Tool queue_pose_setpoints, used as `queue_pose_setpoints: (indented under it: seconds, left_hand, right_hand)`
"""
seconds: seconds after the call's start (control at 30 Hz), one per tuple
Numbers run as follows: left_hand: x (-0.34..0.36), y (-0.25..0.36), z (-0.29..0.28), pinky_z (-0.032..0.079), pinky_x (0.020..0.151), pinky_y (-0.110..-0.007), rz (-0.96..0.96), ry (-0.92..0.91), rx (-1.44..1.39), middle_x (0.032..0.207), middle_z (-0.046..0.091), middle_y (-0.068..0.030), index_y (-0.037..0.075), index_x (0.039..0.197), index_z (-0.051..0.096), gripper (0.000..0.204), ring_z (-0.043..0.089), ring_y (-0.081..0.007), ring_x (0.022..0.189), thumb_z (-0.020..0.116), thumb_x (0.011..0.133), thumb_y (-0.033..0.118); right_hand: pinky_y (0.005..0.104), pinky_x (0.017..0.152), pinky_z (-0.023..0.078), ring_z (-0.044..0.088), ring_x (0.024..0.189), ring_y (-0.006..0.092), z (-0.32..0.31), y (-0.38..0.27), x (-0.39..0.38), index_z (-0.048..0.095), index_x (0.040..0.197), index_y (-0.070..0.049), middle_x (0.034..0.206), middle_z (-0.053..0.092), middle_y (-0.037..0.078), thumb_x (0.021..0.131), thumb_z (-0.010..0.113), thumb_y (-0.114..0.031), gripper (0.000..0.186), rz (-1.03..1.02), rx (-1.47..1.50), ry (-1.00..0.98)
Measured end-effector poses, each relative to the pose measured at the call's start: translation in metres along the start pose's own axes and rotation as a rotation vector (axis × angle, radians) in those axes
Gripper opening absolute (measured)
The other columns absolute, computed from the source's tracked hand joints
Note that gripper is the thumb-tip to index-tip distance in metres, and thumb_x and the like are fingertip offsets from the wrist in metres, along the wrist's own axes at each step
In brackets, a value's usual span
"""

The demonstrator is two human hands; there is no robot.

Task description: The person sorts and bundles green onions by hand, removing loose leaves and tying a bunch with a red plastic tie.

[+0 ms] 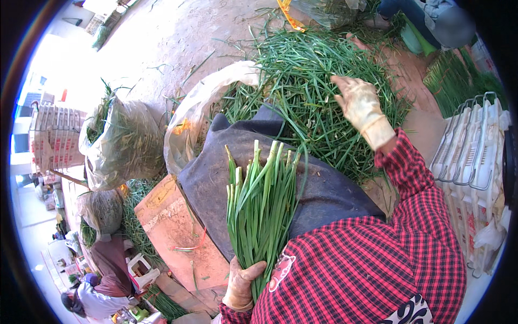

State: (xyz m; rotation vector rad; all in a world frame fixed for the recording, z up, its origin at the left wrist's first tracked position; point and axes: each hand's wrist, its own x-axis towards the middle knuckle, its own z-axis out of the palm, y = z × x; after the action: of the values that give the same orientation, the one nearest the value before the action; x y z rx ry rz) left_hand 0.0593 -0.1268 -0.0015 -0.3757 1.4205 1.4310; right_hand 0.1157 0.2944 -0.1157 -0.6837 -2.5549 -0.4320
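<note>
My left hand (240, 282), in a pale, stained glove, is closed round the leafy lower part of a bunch of garlic chives (261, 202). The cut pale ends fan out away from me over the dark cloth (340, 200) on my lap. My right hand (358, 103), gloved too, is over the right side of a large heap of loose green leaves (313, 70). Its fingers point left with the thumb apart, and I see nothing held in it. Whether it touches the leaves, I cannot tell.
A clear plastic bag (186, 102) lies open beside the heap. At left stand stuffed plastic bags (127, 146) and a reddish board (178, 227). White crates (469, 146) are stacked at right. Co-workers sit at lower left (100, 291) and upper right (426, 21).
</note>
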Motion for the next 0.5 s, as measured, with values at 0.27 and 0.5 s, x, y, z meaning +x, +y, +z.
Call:
queue_pose_setpoints:
  seconds: [0.27, 0.5]
  left_hand:
    - [0.006, -0.019, -0.028, 0.054, 0.08, -0.033, 0.092, -0.105, -0.024, 0.106, 0.068, -0.0109, -0.005, 0.122, 0.056, 0.053, 0.066, -0.0217, 0.09, 0.064, 0.07, 0.005]
    - [0.011, -0.057, -0.078, 0.053, 0.077, -0.035, 0.231, -0.001, 0.395, 0.105, 0.066, -0.0138, 0.01, 0.09, 0.073, 0.028, 0.066, -0.0286, 0.093, 0.071, 0.063, 0.001]
  right_hand:
    - [0.0411, 0.074, 0.05, 0.064, 0.074, 0.0284, -0.081, -0.103, 0.005, 0.067, 0.075, -0.006, 0.073, 0.066, 0.009, 0.081, 0.069, -0.036, 0.03, -0.443, 0.873, -0.335]
    - [0.0398, 0.079, 0.052, 0.066, 0.087, 0.0326, -0.102, -0.095, 0.024, 0.069, 0.104, -0.006, 0.088, 0.07, 0.013, 0.082, 0.067, -0.048, 0.047, -0.171, 1.328, -1.009]
